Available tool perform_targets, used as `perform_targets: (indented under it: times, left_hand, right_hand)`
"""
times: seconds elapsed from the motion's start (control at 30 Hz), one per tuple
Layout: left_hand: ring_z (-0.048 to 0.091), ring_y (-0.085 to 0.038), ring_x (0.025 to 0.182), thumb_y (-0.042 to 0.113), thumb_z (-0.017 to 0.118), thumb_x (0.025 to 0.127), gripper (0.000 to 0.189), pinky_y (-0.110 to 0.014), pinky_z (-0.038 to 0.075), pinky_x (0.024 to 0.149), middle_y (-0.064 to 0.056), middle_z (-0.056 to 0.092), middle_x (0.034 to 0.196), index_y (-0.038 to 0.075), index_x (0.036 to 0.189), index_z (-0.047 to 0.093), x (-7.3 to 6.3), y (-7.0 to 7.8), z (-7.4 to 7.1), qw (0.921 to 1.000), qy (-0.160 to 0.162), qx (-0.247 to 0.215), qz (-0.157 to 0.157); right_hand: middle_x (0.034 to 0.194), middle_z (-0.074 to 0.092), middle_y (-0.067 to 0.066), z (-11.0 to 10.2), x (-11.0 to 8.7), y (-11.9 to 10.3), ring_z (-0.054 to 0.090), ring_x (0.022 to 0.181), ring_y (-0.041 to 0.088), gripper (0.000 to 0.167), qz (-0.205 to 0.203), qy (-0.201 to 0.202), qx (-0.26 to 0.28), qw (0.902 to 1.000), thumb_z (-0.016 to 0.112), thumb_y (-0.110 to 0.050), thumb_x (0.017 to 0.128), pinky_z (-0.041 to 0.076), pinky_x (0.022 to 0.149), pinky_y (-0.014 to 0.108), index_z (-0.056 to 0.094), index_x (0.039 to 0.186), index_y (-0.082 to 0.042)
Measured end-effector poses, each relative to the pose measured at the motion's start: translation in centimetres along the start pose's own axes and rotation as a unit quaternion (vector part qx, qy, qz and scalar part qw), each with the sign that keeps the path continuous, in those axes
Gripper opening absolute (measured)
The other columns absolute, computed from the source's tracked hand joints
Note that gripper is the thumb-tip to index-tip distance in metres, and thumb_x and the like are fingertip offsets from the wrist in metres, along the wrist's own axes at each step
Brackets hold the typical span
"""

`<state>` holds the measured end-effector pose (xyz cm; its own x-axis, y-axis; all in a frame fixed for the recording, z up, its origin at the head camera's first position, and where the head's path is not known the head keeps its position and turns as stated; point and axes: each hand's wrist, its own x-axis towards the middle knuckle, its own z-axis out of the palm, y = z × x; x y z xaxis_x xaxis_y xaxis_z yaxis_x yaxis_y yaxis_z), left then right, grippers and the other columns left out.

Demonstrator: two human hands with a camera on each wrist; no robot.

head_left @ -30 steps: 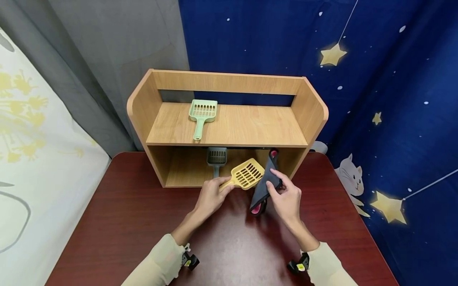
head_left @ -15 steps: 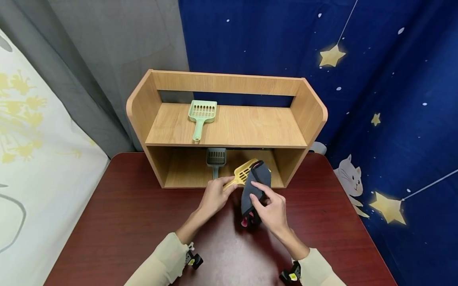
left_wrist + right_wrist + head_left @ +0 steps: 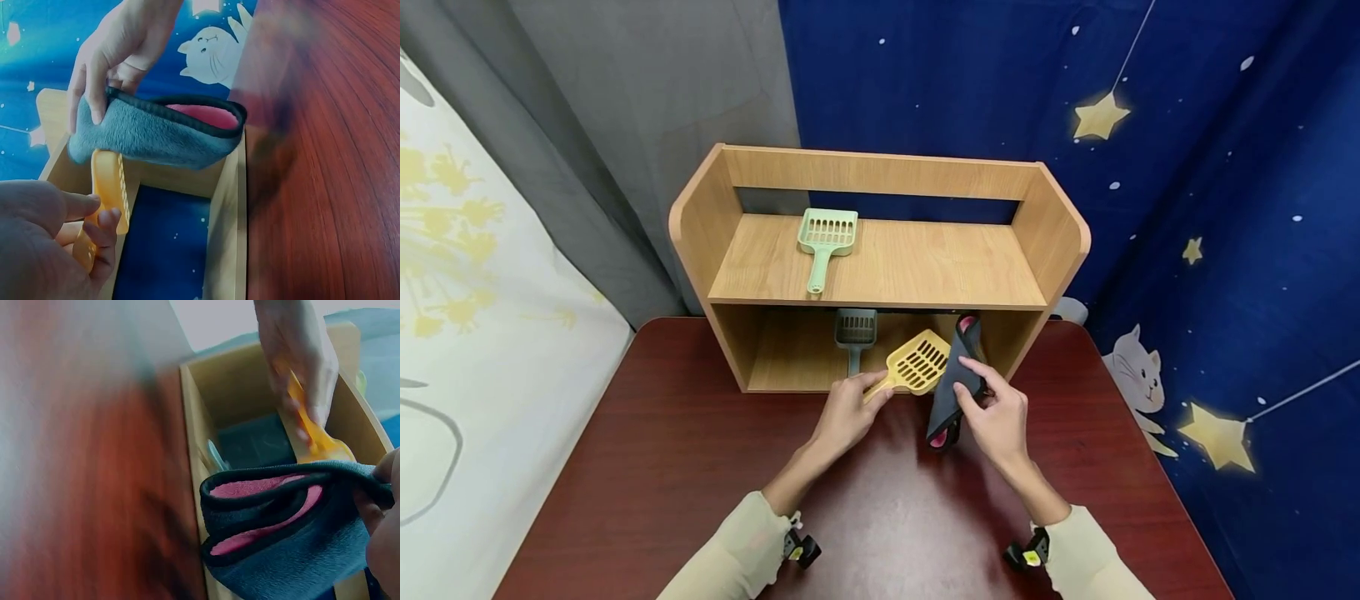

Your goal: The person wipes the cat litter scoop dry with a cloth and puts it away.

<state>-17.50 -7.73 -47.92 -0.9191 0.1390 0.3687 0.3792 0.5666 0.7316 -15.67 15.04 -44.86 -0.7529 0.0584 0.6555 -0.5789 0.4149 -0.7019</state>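
Note:
My left hand (image 3: 848, 410) grips the handle of a yellow slotted litter scoop (image 3: 919, 362), its head tilted up in front of the shelf's lower level. My right hand (image 3: 1000, 415) pinches a folded grey cloth (image 3: 953, 379) with pink inner faces and black edging. The cloth stands at the right edge of the scoop's head, overlapping it in the head view. In the left wrist view the cloth (image 3: 156, 134) lies right at the scoop's tip (image 3: 109, 175). From the right wrist, the cloth's pink folds (image 3: 250, 487) show, with the scoop's handle (image 3: 303, 409) behind.
A two-level wooden shelf (image 3: 880, 305) stands at the back of the dark red table (image 3: 700, 475). A green litter scoop (image 3: 827, 237) lies on its upper level, a grey litter scoop (image 3: 855, 332) on the lower one. Curtains (image 3: 925, 75) hang behind.
My right hand swept the cloth left across the scoop's head half a second ago, then back right, near where it was a second ago. The left hand keeps its hold on the scoop.

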Motion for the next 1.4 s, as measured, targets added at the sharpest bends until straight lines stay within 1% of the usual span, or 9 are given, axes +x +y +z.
perform_targets:
  times: [0.2,0.3,0.53,0.67,0.8,1.0,1.1,1.23,1.4]
  left_hand:
    - [0.073,-0.034,0.112,0.007,0.076,0.096,0.034,-0.049,0.057,0.094,-0.023,0.075,0.121,-0.007,0.127,0.073,0.5,0.3,0.7,1.0,-0.002,-0.008,0.005]
    - [0.073,-0.036,0.11,0.006,0.075,0.096,0.035,-0.05,0.057,0.093,-0.024,0.075,0.12,-0.008,0.129,0.072,0.5,0.4,0.9,0.9999,-0.005,-0.01,0.004]
    - [0.072,-0.036,0.111,0.005,0.075,0.096,0.039,-0.051,0.056,0.094,-0.023,0.075,0.12,-0.009,0.132,0.069,0.5,-0.1,1.4,1.0,-0.003,-0.007,-0.002]
    - [0.072,-0.037,0.111,0.005,0.074,0.096,0.04,-0.051,0.056,0.094,-0.024,0.074,0.123,-0.009,0.133,0.068,0.7,-0.8,2.0,0.9998,0.0,-0.01,-0.015]
    - [0.071,-0.036,0.113,0.005,0.074,0.097,0.042,-0.051,0.055,0.096,-0.025,0.072,0.126,-0.009,0.136,0.066,0.9,-1.7,2.9,0.9993,-0.002,-0.016,-0.034]
    - [0.069,-0.033,0.103,0.001,0.072,0.097,0.046,-0.05,0.056,0.09,-0.028,0.07,0.127,-0.012,0.14,0.061,1.3,-2.9,4.6,0.9979,-0.008,-0.026,-0.059]
    - [0.069,-0.038,0.109,-0.002,0.07,0.097,0.047,-0.052,0.056,0.095,-0.031,0.068,0.129,-0.014,0.14,0.059,1.5,-3.5,5.3,0.9966,-0.009,-0.035,-0.074]
    - [0.066,-0.045,0.119,-0.003,0.07,0.097,0.047,-0.055,0.052,0.102,-0.034,0.066,0.13,-0.017,0.14,0.057,2.0,-4.2,6.0,0.9948,-0.006,-0.042,-0.093]
    - [0.065,-0.046,0.119,-0.004,0.069,0.097,0.048,-0.055,0.051,0.105,-0.035,0.065,0.132,-0.019,0.141,0.055,2.9,-5.0,7.1,0.9905,-0.003,-0.063,-0.123]
  right_hand:
    - [0.066,0.07,0.015,1.2,-1.5,-0.8,0.057,0.049,0.003,0.039,0.001,-0.058,0.041,0.9975,0.081,0.017,0.078,0.045,0.049,0.013,0.077,0.114,0.005]
    - [0.071,0.073,0.016,1.2,-2.0,-1.0,0.061,0.055,0.004,0.039,0.018,-0.078,0.063,0.9947,0.08,0.018,0.079,0.048,0.052,0.013,0.076,0.115,0.005]
    - [0.076,0.073,0.016,-0.2,-1.9,-0.7,0.06,0.06,0.002,0.038,0.071,-0.077,0.081,0.9912,0.08,0.016,0.082,0.047,0.052,0.015,0.076,0.118,0.005]
    - [0.076,0.073,0.016,-1.7,-1.6,0.5,0.059,0.058,0.004,0.039,0.076,-0.088,0.074,0.9904,0.08,0.017,0.082,0.044,0.051,0.016,0.075,0.12,0.005]
    - [0.085,0.076,0.018,-3.6,-1.4,3.1,0.064,0.062,0.006,0.041,0.067,-0.112,0.062,0.9896,0.08,0.016,0.083,0.048,0.052,0.016,0.075,0.121,0.002]
    - [0.102,0.078,0.019,-7.3,-0.5,5.4,0.074,0.077,0.009,0.044,0.044,-0.165,0.039,0.9845,0.082,0.012,0.085,0.059,0.065,0.02,0.075,0.125,-0.003]
    - [0.107,0.077,0.02,-9.1,-0.2,5.8,0.075,0.079,0.008,0.044,0.03,-0.182,0.016,0.9828,0.081,0.014,0.084,0.059,0.067,0.019,0.075,0.124,-0.001]
    - [0.111,0.077,0.018,-11.3,0.0,6.9,0.074,0.078,0.005,0.044,0.016,-0.186,-0.01,0.9824,0.082,0.015,0.083,0.058,0.067,0.017,0.076,0.123,-0.002]
    - [0.109,0.077,0.016,-13.8,0.2,8.7,0.072,0.076,0.002,0.045,0.007,-0.186,-0.032,0.982,0.081,0.016,0.083,0.056,0.065,0.015,0.077,0.123,-0.004]
